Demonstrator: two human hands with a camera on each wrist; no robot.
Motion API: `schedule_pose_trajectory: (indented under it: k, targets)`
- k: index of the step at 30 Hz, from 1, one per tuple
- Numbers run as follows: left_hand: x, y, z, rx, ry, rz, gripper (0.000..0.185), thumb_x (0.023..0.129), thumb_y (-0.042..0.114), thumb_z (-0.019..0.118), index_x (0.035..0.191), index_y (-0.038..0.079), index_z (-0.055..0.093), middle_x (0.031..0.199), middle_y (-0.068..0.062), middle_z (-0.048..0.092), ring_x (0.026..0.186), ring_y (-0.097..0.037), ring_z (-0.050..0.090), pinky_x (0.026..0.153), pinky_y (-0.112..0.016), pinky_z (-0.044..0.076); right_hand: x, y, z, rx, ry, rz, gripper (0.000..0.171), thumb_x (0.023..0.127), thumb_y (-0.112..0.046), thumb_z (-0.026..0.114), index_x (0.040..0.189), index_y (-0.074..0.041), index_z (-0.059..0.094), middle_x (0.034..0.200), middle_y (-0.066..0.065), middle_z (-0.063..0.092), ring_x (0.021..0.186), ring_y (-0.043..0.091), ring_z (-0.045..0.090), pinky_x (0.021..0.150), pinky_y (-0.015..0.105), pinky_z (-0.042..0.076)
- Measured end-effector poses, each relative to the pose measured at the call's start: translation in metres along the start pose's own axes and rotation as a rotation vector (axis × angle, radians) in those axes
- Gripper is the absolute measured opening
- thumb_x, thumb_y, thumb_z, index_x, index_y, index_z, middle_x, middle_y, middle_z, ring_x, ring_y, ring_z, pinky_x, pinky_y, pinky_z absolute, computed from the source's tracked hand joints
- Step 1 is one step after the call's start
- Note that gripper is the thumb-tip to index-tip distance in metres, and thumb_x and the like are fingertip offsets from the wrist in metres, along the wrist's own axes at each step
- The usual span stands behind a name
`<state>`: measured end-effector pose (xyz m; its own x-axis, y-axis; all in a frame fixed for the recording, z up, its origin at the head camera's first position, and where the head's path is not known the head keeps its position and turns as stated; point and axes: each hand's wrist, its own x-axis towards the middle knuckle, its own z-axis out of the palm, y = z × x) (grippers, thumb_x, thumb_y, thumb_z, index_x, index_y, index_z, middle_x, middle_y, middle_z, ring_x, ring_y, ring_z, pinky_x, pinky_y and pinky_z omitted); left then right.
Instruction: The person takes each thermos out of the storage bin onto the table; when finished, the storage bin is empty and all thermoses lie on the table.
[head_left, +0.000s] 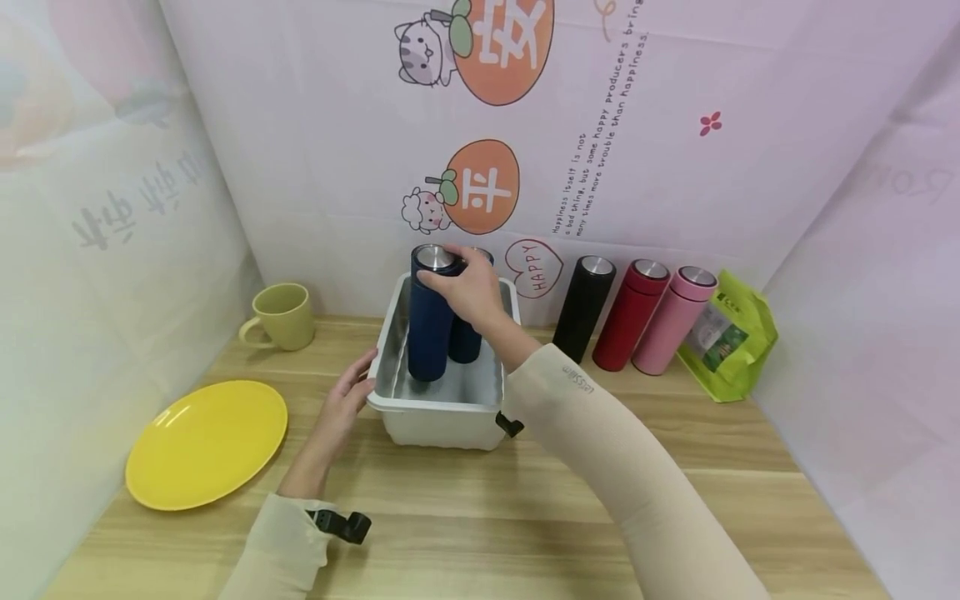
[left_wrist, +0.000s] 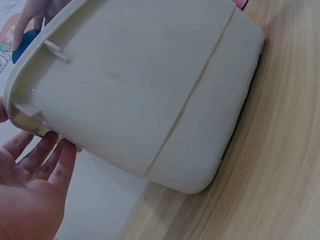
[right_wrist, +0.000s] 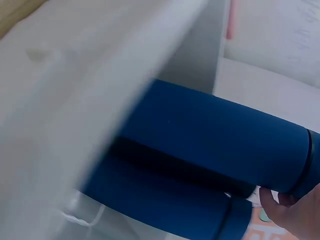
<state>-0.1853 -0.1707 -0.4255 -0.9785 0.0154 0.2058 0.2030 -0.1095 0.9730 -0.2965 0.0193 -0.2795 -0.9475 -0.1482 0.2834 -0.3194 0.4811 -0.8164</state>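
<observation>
A navy blue thermos (head_left: 429,337) with a steel-topped lid stands upright in a light grey plastic bin (head_left: 438,423). My right hand (head_left: 472,287) grips it around the lid, thumb in front. Behind it and to the right, a second navy thermos (head_left: 466,340) is also in the bin, partly covered by that hand. Both blue bodies lie side by side in the right wrist view, where the fingers (right_wrist: 274,202) touch the held thermos near its neck. At the bin's left rim, my left hand (left_wrist: 32,185) holds the edge, fingers under the lip.
Black (head_left: 583,308), red (head_left: 632,321) and pink (head_left: 675,325) thermoses stand right of the bin. Beside them leans a green bag (head_left: 738,337). A yellow-green mug (head_left: 283,317) and a yellow plate (head_left: 206,446) sit to the left. A printed cloth wall (head_left: 337,167) rises behind.
</observation>
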Motion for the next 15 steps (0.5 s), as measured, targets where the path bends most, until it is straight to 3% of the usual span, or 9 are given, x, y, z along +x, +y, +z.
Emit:
schedule_pose_trajectory:
  k: [7,11,15]
  targets:
    - [0.000,0.002,0.000,0.000,-0.011,-0.010,0.050,0.102,0.004,0.038,0.149,-0.009,0.026,0.153,-0.026,0.024,0.137,-0.037,0.026,0.109,-0.039,0.030,0.002,-0.023,-0.043,0.146,0.026,0.029,0.057,0.082,-0.031,0.079,0.132,-0.012,0.060,0.123,0.002,0.059,0.108,0.016,0.054,0.088,0.030,0.048]
    - [0.001,0.001,0.000,0.000,-0.010,-0.008,0.050,0.102,0.004,0.038,0.149,-0.008,0.026,0.153,-0.026,0.024,0.137,-0.038,0.026,0.111,-0.050,0.024,0.002,-0.039,-0.075,0.151,0.033,0.050,0.058,0.083,-0.031,0.078,0.135,-0.014,0.058,0.127,0.001,0.057,0.109,0.016,0.054,0.090,0.031,0.047]
    - [0.001,0.001,-0.002,0.003,-0.004,-0.013,0.050,0.102,0.003,0.038,0.149,-0.008,0.026,0.153,-0.026,0.025,0.137,-0.037,0.028,0.111,-0.048,0.026,0.003,-0.050,-0.106,0.160,0.045,0.084,0.061,0.084,-0.031,0.078,0.139,-0.014,0.055,0.134,0.003,0.053,0.114,0.018,0.052,0.096,0.033,0.045]
